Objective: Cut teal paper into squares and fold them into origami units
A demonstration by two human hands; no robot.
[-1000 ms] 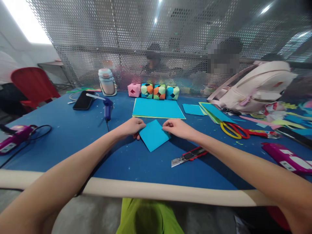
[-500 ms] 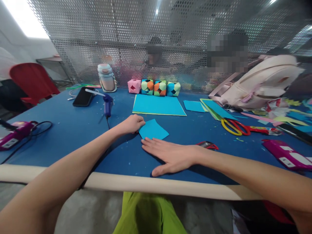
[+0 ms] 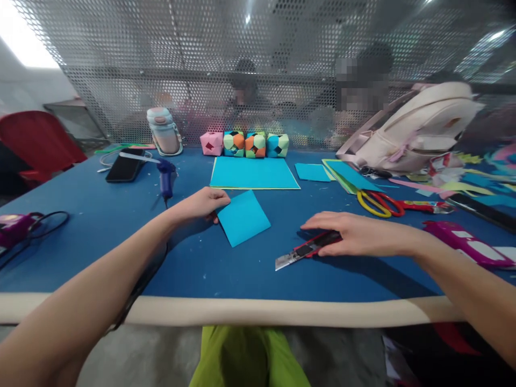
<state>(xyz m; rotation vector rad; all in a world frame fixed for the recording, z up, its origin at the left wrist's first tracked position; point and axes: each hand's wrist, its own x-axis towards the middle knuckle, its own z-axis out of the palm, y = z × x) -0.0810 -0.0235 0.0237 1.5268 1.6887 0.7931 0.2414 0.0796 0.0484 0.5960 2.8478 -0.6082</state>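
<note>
A blue square of paper [image 3: 244, 219] lies in front of me, turned cornerwise. My left hand [image 3: 209, 204] pinches its left corner between thumb and fingers. To the right, my right hand [image 3: 350, 234] reaches over a red-and-black utility knife [image 3: 308, 247]. Its fingers stretch along the far side of the handle and the thumb is on the near side, with a gap between them. The knife lies on the table, its blade out and pointing left towards me. My palm and fingers hide the back end of the handle.
Blue sheets [image 3: 253, 173] lie ahead, below several folded paper cubes [image 3: 255, 145]. A glue gun [image 3: 166, 180], phone [image 3: 126, 165] and bottle [image 3: 164, 131] stand left. Scissors [image 3: 374, 204], smaller papers [image 3: 312, 172], a purple power strip [image 3: 467, 244] and a backpack [image 3: 419, 129] are right.
My right hand has left the paper and moved right to the utility knife, uncovering its blade. The blue paper has turned slightly, with my left hand still at its left corner.
</note>
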